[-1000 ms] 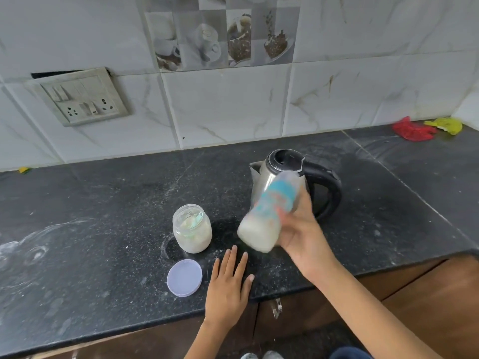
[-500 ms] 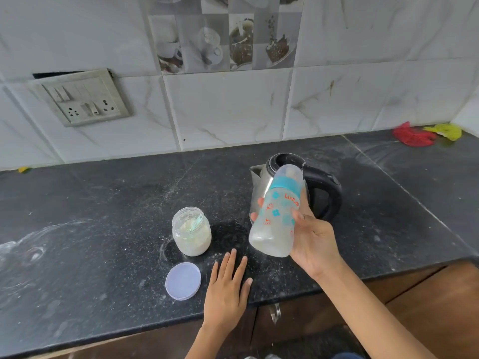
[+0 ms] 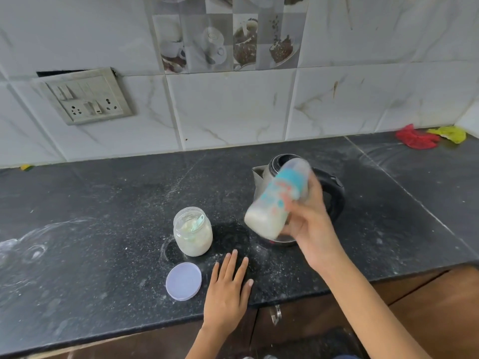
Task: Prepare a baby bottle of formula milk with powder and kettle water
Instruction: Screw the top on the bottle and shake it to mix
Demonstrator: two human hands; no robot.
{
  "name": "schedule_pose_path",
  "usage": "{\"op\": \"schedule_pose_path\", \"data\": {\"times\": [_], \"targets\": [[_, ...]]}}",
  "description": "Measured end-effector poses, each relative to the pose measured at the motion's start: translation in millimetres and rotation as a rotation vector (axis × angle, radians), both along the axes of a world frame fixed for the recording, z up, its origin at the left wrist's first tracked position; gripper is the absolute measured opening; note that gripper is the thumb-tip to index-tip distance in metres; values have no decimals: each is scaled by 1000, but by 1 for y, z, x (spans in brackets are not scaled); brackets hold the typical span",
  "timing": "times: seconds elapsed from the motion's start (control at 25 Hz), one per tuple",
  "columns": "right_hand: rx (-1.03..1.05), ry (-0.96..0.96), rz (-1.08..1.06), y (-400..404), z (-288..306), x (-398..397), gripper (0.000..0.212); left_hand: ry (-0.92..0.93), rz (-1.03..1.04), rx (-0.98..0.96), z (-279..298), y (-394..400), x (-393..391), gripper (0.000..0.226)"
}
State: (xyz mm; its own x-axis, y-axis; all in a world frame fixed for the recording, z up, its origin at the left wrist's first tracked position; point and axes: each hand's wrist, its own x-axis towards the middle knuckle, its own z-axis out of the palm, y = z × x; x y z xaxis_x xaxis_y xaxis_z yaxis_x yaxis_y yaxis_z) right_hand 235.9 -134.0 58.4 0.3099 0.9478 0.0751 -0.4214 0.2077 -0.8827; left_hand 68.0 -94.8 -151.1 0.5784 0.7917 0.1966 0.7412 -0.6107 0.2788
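Observation:
My right hand [image 3: 309, 224] grips a capped baby bottle [image 3: 276, 203] with a teal collar and milky liquid, tilted in the air and motion-blurred, in front of the steel kettle [image 3: 334, 193] with its black handle. My left hand [image 3: 228, 288] lies flat on the dark counter [image 3: 103, 229], fingers apart, holding nothing. An open jar of white powder [image 3: 193, 235] with a pale green scoop inside stands left of the bottle. Its round lavender lid [image 3: 183, 281] lies on the counter beside my left hand.
Spilled powder dusts the counter around the jar. A wall socket panel [image 3: 85, 98] sits on the tiled wall at left. Red and yellow cloths [image 3: 427, 137] lie at the far right corner. The counter's front edge runs just below my left hand, above wooden cabinets.
The bottle has swung from near upright to a tilt with its base leftward and is blurred by motion, as in the frame a second ago. My left hand stays flat.

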Motion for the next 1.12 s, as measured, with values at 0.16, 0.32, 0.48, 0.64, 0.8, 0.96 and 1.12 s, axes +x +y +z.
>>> {"op": "schedule_pose_path", "data": {"times": [0.16,0.32,0.48,0.64,0.8,0.96,1.12], "targets": [[-100,-177,102,-8,-10,-20,90,-40,-39,2,4,-2,1,46],[-36,-26,-176,-5,-10,-7,85,-19,-6,0,0,0,0,48],[-142,-132,32,-14,-19,-27,88,-62,-57,14,1,-1,-1,48],[-48,16,-243,-12,-12,-7,80,-19,-20,5,-1,1,-1,49],[-143,-92,-11,-21,-22,-33,90,-85,-66,34,-2,1,-2,49],[-62,61,-277,-15,-18,-11,86,-44,-14,5,-3,1,-3,49],[-114,-18,-104,-17,-26,-34,85,-136,-31,52,-2,-1,0,46]]}}
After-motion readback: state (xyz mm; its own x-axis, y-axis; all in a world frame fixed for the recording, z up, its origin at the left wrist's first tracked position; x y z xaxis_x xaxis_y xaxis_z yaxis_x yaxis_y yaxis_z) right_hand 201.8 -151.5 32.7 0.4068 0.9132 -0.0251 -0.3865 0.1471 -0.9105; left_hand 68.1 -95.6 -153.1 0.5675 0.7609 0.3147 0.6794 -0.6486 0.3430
